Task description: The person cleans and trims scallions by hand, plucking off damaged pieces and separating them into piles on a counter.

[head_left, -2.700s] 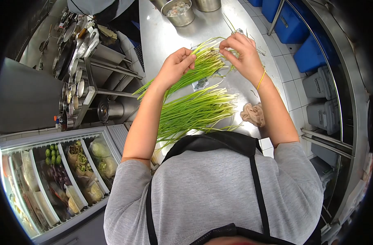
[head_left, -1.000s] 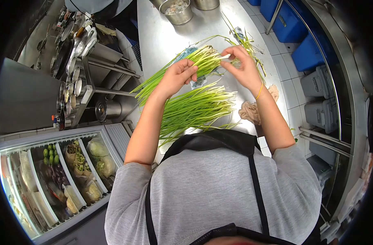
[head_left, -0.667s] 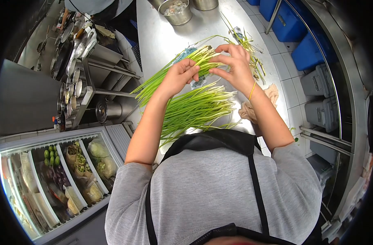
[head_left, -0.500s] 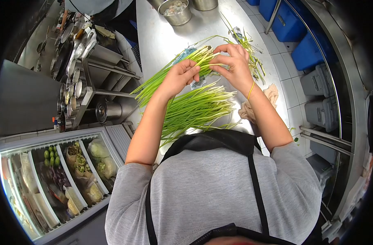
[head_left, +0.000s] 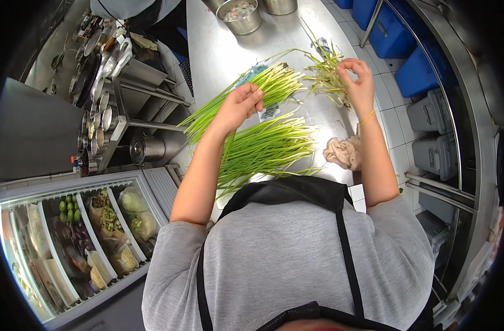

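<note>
My left hand (head_left: 241, 104) is closed, thumb against fingers, over the upper bunch of long green stalks (head_left: 274, 85); it grips stalks there. A lower bunch of green stalks (head_left: 268, 144) with pale ends lies across the steel table, nearer my body. My right hand (head_left: 357, 78) is at the table's right side, its fingers curled to the thumb beside a pile of wilted trimmings (head_left: 328, 77). Whatever its fingertips pinch is too small to make out. Under the upper bunch, a piece of blue wrapping (head_left: 254, 74) shows.
A crumpled beige cloth (head_left: 343, 153) lies at the table's right edge. Metal pots, one a bowl of food (head_left: 238, 16), stand at the far end. Left are a pan rack (head_left: 119, 118) and an open cold cabinet (head_left: 147, 243). Another person (head_left: 141, 14) stands at the top left.
My right hand has moved right, from the pale ends of the upper bunch to the trimmings. The pile of trimmings has grown. My left hand has stayed at the upper bunch.
</note>
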Tool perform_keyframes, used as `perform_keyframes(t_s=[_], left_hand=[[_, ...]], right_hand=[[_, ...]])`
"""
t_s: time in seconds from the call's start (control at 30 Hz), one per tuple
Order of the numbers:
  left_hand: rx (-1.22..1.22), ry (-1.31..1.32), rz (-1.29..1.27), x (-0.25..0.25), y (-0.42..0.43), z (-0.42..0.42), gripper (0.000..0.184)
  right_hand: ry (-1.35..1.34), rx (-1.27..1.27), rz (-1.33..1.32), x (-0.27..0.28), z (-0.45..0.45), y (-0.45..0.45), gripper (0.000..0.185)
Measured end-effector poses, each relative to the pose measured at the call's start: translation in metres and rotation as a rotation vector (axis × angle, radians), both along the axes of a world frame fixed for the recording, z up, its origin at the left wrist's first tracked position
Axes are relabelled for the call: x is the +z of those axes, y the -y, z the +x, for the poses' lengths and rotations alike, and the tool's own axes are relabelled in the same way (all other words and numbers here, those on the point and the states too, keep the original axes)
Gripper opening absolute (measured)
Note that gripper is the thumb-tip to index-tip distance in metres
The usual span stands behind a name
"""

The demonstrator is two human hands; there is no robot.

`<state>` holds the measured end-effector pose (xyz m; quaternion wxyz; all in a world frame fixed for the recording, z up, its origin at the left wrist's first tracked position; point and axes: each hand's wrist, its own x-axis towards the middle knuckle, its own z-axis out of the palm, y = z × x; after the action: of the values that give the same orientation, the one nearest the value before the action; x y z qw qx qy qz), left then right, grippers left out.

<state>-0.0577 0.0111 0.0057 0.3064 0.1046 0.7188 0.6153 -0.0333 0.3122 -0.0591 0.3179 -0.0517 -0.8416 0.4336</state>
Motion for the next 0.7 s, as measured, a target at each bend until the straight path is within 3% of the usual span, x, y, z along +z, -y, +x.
perform_keyframes(t_s=[0.07,0.13,0.33,0.4,0.43,0.47,0.57,0.63,0.67,0.7], left_hand=[[0.006,0.003,-0.003,-0.001,0.002,0.0,0.015],[0.017,0.004,-0.006,-0.001,0.003,0.001,0.014],[-0.028,-0.033,-0.086,-0.004,0.011,0.006,0.015],[-0.236,-0.307,-0.337,-0.014,0.013,0.019,0.018],[-0.254,-0.336,-0.493,-0.002,0.007,0.031,0.02],[-0.249,-0.334,-0.494,-0.003,0.007,0.037,0.02],[-0.227,-0.27,-0.451,-0.009,0.01,0.043,0.019],[-0.058,0.062,-0.168,-0.014,0.014,0.045,0.016],[-0.054,0.064,-0.168,-0.013,0.016,0.043,0.016],[0.038,0.225,0.017,-0.011,0.019,0.039,0.016]], right_hand=[[0.029,-0.006,0.008,-0.002,0.004,-0.013,0.012],[0.202,-0.032,0.194,-0.002,0.007,-0.018,0.01],[0.282,-0.019,0.356,0.012,0.003,-0.008,0.014],[0.282,0.004,0.409,0.014,-0.006,-0.004,0.015],[0.28,0.028,0.463,0.016,-0.012,-0.002,0.017],[0.28,0.033,0.463,0.019,-0.017,0.002,0.017],[0.331,0.079,0.499,0.035,-0.03,0.015,0.015],[0.29,0.241,0.398,0.042,-0.036,0.026,0.018],[0.291,0.245,0.398,0.043,-0.037,0.034,0.018],[0.282,0.475,0.16,0.046,-0.036,0.041,0.021]])
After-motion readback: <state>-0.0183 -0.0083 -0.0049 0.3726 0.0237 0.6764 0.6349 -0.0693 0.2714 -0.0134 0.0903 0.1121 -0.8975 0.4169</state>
